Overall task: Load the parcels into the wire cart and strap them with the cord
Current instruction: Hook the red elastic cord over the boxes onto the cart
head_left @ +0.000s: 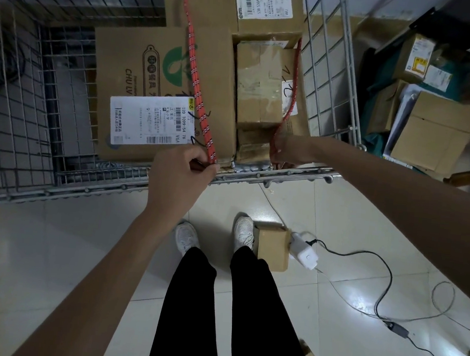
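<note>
Left hand (182, 166) pinches red white-flecked cord (198, 98).

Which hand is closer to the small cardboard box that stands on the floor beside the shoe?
The right hand, though not by much. It holds the red cord at the cart rim, almost straight above the small box. The left hand grips the cord farther left.

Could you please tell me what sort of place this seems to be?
Probably a parcel sorting or storage room: labelled cardboard parcels fill a wire cart, more boxes are piled against the wall, and the floor is pale tile.
</note>
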The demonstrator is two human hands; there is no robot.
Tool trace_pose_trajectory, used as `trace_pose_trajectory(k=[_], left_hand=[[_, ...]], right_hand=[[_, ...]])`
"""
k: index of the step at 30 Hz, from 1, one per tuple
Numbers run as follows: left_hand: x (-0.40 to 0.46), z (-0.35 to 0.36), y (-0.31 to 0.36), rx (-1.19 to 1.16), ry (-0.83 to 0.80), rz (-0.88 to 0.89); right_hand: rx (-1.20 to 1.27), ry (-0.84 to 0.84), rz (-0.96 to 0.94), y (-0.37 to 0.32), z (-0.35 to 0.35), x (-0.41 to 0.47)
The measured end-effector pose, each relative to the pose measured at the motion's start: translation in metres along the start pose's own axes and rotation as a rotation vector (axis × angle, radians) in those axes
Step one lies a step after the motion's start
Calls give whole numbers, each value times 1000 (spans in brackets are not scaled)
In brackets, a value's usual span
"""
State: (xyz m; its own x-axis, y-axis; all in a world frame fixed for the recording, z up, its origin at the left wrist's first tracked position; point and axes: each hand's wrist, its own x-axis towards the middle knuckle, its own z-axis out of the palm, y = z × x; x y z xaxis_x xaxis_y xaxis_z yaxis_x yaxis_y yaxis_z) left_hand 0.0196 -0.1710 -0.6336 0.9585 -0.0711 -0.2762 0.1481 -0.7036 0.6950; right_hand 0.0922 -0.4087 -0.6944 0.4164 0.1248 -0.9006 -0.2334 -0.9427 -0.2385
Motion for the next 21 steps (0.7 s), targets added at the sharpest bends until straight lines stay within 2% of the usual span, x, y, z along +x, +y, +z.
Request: trace_pose_trajectory(k=[7, 12, 16, 21], left_hand=[[-1, 1, 0, -3, -1, -5], [-1, 1, -1, 18, 10, 10], [-1, 1, -2, 14, 12, 22], [-1, 2, -2, 10, 20, 27]], right_hand=[[68, 152, -82, 7, -3, -5], [196, 111, -74, 5, 1, -6], [191, 97, -79, 0, 2, -7], [261, 213, -52, 1, 5, 0]])
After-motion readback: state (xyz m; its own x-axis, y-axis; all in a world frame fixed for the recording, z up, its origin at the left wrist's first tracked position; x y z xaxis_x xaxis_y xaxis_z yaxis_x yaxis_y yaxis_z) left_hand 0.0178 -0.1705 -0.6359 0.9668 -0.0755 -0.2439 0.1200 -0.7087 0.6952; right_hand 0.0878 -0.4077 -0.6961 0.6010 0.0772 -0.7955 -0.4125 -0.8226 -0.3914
